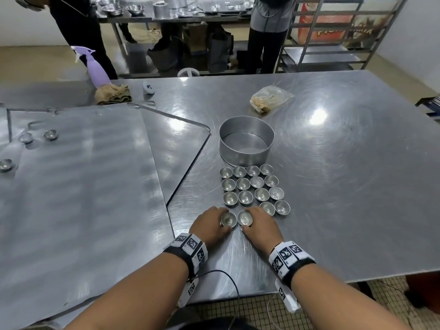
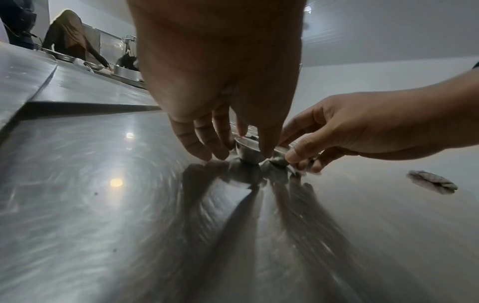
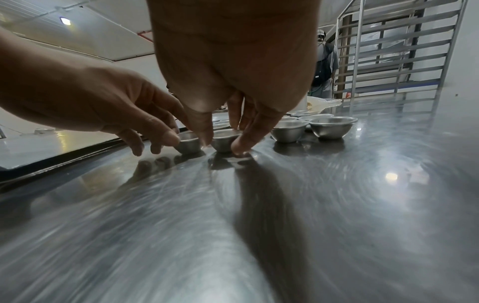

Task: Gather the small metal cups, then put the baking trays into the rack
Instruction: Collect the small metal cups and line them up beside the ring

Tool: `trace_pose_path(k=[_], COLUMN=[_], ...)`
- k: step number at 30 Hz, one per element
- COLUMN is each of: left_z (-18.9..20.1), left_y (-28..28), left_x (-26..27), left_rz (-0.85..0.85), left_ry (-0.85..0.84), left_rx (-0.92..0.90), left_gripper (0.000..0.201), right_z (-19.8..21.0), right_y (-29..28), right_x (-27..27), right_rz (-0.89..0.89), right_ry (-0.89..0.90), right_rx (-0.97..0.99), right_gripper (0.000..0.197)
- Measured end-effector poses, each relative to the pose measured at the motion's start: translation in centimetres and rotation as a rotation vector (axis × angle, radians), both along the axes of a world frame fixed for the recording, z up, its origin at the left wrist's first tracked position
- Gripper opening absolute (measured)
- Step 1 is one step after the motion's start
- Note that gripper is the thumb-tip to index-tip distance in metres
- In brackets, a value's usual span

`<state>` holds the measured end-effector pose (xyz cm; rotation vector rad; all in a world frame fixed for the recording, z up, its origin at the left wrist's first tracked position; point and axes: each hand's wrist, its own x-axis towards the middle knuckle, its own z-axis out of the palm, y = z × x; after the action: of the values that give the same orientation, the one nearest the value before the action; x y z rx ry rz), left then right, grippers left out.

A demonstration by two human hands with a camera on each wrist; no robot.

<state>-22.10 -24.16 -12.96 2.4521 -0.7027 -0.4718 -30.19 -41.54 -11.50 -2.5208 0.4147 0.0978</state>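
Note:
Several small metal cups (image 1: 256, 186) stand in rows on the steel table (image 1: 345, 186), just before a round tin. At the near end of the rows, my left hand (image 1: 220, 221) pinches one cup (image 1: 228, 219) and my right hand (image 1: 248, 220) pinches the cup beside it (image 1: 244, 219). Both cups rest on the table and nearly touch. The left wrist view shows my fingers (image 2: 207, 153) and thumb around the left cup (image 2: 249, 153). In the right wrist view my thumb and fingers (image 3: 241, 144) clasp the right cup (image 3: 224, 141). Large flat baking trays (image 1: 71, 198) lie at the left, carrying three stray cups (image 1: 50, 135).
A round cake tin (image 1: 246, 141) stands behind the cups, and a plastic bag (image 1: 270, 98) lies beyond it. A purple spray bottle (image 1: 95, 70) and a cloth (image 1: 113, 94) sit at the far left edge. The tray rack (image 1: 333, 32) stands at the back right. Two people stand near a far table.

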Motion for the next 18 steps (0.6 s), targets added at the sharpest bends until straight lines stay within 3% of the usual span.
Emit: trace_pose_path(k=[3,11,18], left_z=[0.0,0.4,0.2], left_y=[-0.6,-1.3,-1.8], left_x=[0.4,1.2,1.5], left_rz=[-0.017,-0.037,-0.03], left_ry=[0.002,-0.016,-0.025], left_rx=[-0.03,0.021,0.031], left_gripper=[0.034,0.038,0.03], right_z=[0.1,-0.2,-0.3], right_y=[-0.3,-0.8,-1.2], right_x=[0.2,0.9,1.2], right_rz=[-0.015,-0.041,-0.052], right_ry=[0.001,-0.044,-0.044], right_rx=[-0.014,-0.007,0.005], right_gripper=[0.046,0.04,0.035])
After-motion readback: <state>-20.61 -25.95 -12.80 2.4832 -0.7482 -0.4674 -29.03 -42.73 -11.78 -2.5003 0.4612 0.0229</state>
